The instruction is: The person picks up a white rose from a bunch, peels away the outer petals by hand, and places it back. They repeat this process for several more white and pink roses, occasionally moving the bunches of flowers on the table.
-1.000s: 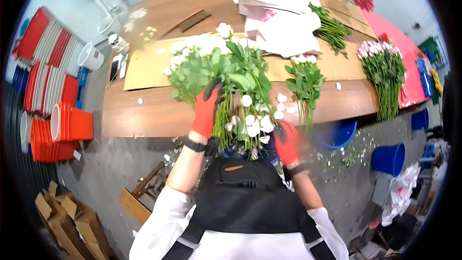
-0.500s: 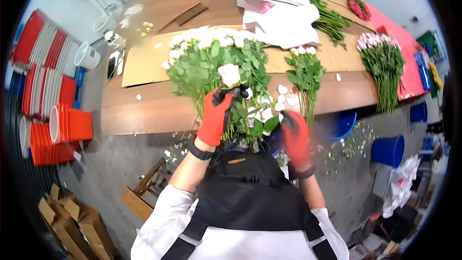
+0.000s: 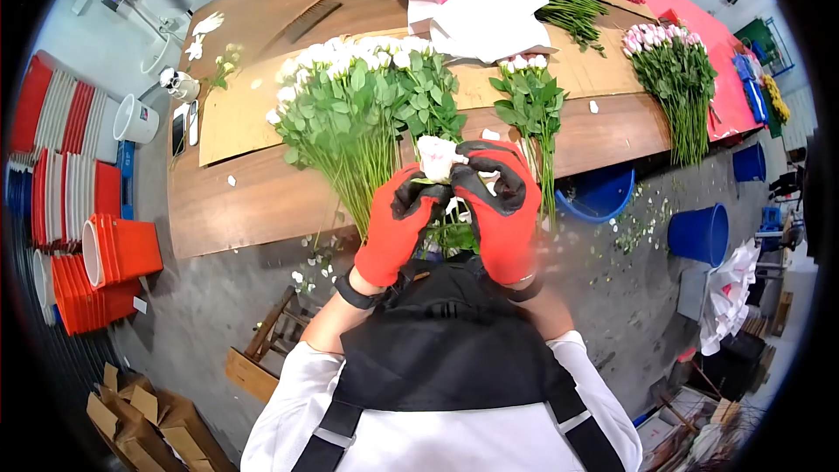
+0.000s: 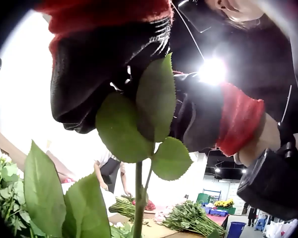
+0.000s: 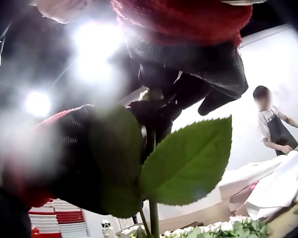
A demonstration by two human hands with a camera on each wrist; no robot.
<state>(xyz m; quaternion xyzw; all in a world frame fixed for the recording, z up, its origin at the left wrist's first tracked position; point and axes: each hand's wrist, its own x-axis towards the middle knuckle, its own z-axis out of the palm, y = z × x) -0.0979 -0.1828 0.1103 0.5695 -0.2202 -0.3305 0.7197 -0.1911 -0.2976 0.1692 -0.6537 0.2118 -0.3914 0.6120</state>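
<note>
A white rose point(image 3: 437, 157) stands upright in front of the chest. My left hand point(image 3: 398, 223), in a red and black glove, grips its stem just under the bloom. The gloved right hand point(image 3: 501, 210) pinches at the bloom's right side with thumb and fingers. Green leaves point(image 4: 156, 99) hang from the stem point(image 4: 138, 198) below the hands in the left wrist view. In the right wrist view a leaf point(image 5: 188, 163) partly covers the fingers. The bloom itself is mostly hidden in both wrist views.
White roses point(image 3: 350, 96) lie in a large bunch on the wooden table point(image 3: 227, 210), with a smaller bunch point(image 3: 531, 105) and pink roses point(image 3: 673, 79) to the right. White wrapping point(image 3: 481, 17) lies behind. Blue tubs point(image 3: 699, 234) stand on the floor; another person point(image 5: 275, 124) works across the table.
The right hand has moved inward and up to the rose, beside the left hand. The rose is lower and a little further right, and the view has shifted.
</note>
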